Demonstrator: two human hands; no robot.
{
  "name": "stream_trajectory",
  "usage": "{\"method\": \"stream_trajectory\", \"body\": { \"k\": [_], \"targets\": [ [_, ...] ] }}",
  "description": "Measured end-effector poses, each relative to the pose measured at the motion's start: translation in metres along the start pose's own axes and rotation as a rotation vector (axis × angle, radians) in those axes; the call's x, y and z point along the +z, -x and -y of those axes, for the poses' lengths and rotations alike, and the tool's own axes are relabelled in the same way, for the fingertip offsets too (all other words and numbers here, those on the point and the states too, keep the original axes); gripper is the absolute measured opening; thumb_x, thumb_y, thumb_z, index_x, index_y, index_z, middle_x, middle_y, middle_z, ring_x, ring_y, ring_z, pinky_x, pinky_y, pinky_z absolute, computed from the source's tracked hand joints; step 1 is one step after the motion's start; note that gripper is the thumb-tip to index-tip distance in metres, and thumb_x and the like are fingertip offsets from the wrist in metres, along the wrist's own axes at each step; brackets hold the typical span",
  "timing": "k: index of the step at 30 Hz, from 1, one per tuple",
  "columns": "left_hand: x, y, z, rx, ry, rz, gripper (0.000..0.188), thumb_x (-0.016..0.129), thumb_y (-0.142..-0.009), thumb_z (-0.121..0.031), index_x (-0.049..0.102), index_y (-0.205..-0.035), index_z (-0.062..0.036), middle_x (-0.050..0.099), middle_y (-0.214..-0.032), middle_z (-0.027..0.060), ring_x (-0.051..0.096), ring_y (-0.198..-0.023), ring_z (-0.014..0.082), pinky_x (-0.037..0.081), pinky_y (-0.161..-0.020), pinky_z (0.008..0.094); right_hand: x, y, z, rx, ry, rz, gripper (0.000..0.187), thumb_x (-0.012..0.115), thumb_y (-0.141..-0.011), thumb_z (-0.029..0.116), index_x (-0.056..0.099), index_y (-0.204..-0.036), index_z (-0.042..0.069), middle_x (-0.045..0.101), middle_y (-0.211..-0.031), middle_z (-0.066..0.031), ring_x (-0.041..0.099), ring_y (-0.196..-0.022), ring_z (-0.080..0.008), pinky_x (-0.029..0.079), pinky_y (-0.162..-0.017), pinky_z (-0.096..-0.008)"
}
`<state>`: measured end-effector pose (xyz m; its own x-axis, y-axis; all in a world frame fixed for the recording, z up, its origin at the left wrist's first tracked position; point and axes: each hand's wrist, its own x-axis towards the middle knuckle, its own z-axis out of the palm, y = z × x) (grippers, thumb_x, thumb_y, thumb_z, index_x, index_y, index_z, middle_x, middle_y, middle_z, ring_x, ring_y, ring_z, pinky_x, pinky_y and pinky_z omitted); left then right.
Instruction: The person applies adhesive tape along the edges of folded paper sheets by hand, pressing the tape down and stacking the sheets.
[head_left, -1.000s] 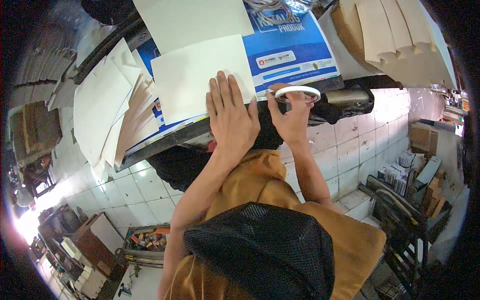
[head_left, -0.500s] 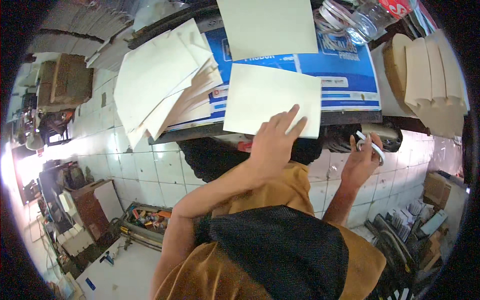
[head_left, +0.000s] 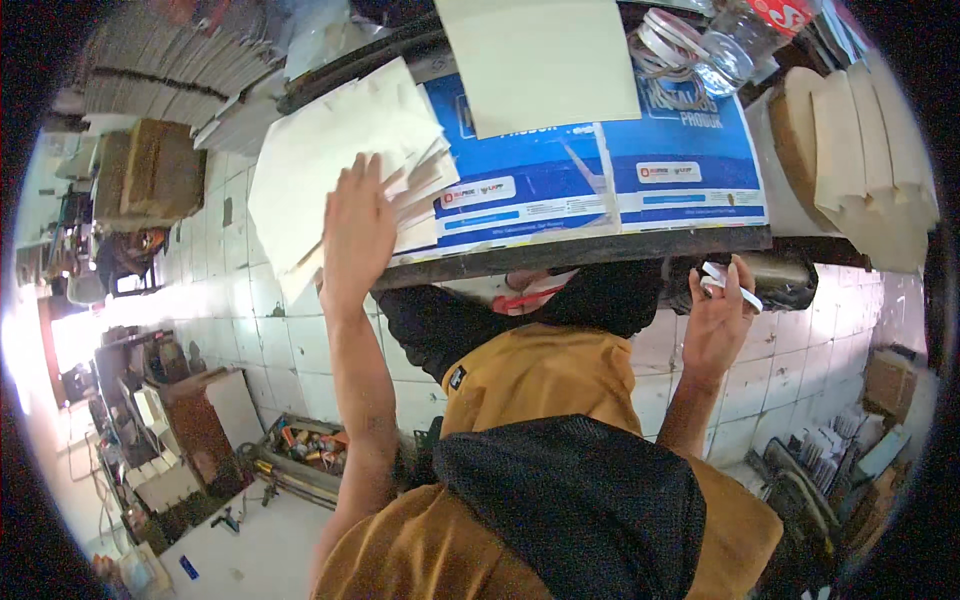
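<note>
My left hand (head_left: 358,235) lies flat, fingers stretched out, on the loose pile of cream paper sheets (head_left: 300,150) at the left of the worktop. Off the front edge on the right, my right hand (head_left: 716,325) grips a narrow white ring that looks like a roll of tape (head_left: 742,293). Between the hands, blue printed sheets (head_left: 690,190) cover the worktop. A single cream sheet (head_left: 540,65) lies across their far part.
Several white tape rolls (head_left: 668,42) sit at the back right beside a clear plastic bottle (head_left: 735,55) with a red label. Folded cream paper (head_left: 855,150) is stacked at the far right. The worktop's dark front edge (head_left: 580,249) runs above my lap. A cardboard box (head_left: 150,170) stands at left.
My left hand has moved left from the middle of the worktop onto the paper pile. The cream sheet that lay under it no longer lies there, uncovering the blue print. My right hand keeps the ring.
</note>
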<state>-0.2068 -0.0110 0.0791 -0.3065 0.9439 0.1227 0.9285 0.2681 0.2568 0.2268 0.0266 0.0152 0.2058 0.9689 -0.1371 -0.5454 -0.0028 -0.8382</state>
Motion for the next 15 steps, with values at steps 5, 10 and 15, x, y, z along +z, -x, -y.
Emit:
{"method": "stream_trajectory", "body": {
  "k": [5,10,15],
  "targets": [
    [-0.049,-0.056,-0.106,0.327,0.472,-0.42,0.042,0.063,-0.098,-0.017,0.06,-0.138,-0.0052,0.065,-0.134,0.0211,0.058,-0.126,0.0405,0.043,-0.109,0.0471,0.021,0.007,0.006,-0.065,0.097,0.036,0.042,0.063,-0.102,0.007,0.053,-0.143,0.003,0.068,-0.109,-0.0137,0.067,-0.104,-0.0226,0.056,-0.093,-0.0398],
    [0.107,-0.14,-0.11,0.499,-0.112,-0.317,0.054,0.044,-0.108,-0.039,0.048,-0.152,-0.0087,0.04,-0.162,0.0143,0.031,-0.152,0.0381,0.027,-0.125,0.0512,0.064,0.01,-0.012,-0.044,0.073,0.139,0.045,0.066,-0.097,0.0,0.055,-0.141,0.002,0.07,-0.112,-0.0155,0.066,-0.105,-0.02,0.053,-0.095,-0.0331],
    [0.13,-0.023,-0.136,0.364,0.108,-0.007,0.059,0.044,-0.107,-0.04,0.043,-0.155,-0.0061,0.036,-0.164,0.0172,0.029,-0.153,0.0425,0.028,-0.123,0.0543,0.085,0.004,-0.024,-0.166,0.444,0.203,0.043,0.074,-0.092,0.003,0.063,-0.134,0.001,0.072,-0.11,-0.0105,0.066,-0.103,-0.0161,0.051,-0.095,-0.0299]
  ]
}}
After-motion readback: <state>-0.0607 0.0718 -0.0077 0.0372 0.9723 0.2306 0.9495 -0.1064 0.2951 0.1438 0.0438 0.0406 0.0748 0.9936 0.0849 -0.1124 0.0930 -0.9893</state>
